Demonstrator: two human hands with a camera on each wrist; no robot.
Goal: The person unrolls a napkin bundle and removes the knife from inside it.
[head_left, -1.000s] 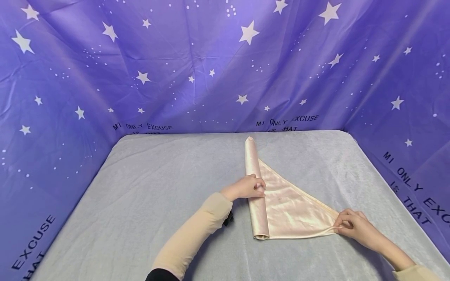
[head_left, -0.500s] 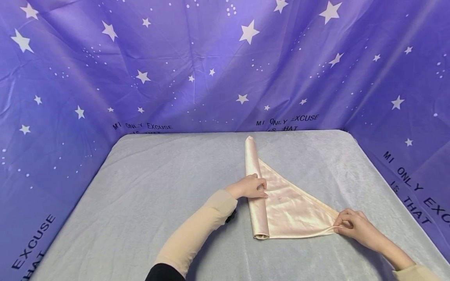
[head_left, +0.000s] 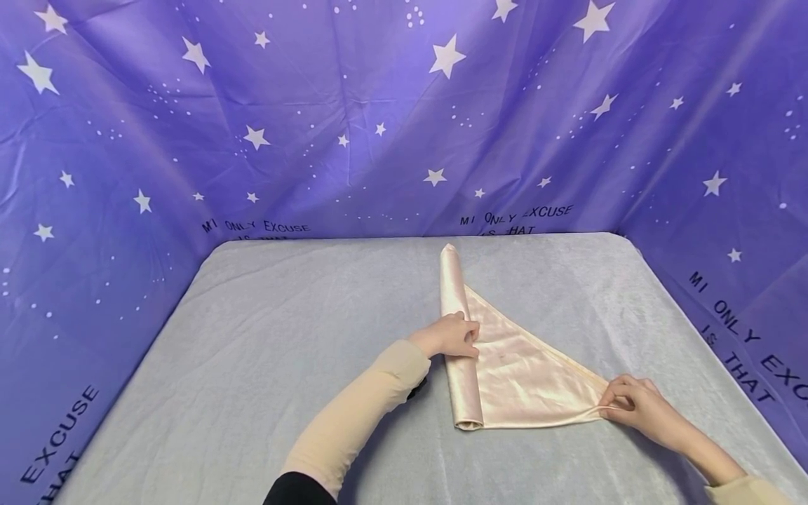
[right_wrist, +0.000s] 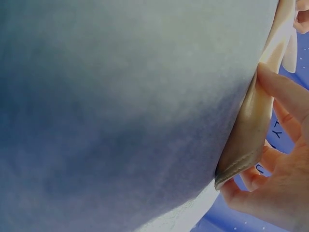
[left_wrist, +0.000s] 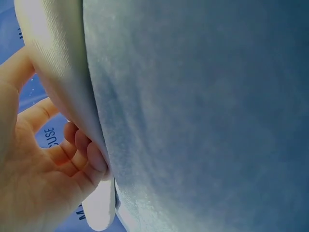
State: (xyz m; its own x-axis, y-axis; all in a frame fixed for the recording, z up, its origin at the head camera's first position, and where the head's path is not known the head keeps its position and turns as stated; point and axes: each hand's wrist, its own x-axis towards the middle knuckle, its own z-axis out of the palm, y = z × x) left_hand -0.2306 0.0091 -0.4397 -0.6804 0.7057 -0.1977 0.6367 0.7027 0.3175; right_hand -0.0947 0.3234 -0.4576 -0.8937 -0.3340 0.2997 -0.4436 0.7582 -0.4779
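Note:
A pale pink satin cloth (head_left: 524, 365) lies on the table, its left part wound into a long roll (head_left: 466, 400) and its right part spread flat, tapering to a corner. My left hand (head_left: 448, 335) lies over the middle of the roll with its fingers curled across to the right side. In the left wrist view, the left fingertips (left_wrist: 96, 157) rest against the roll (left_wrist: 60, 53). At the right corner, my right hand (head_left: 644, 410) pinches the cloth, drawing small creases there. The right wrist view shows the thumb on the cloth's edge (right_wrist: 248, 123) and the fingers around its stitched tip.
The table (head_left: 284, 315) has a grey plush cover. A purple curtain (head_left: 353, 84) with white stars and black lettering hangs behind it and along both sides. The roll's far end lies near the back edge.
My left hand and forearm have shifted slightly to the right over the roll, and its fingers have drawn in a little. My right hand and the cloth look the same.

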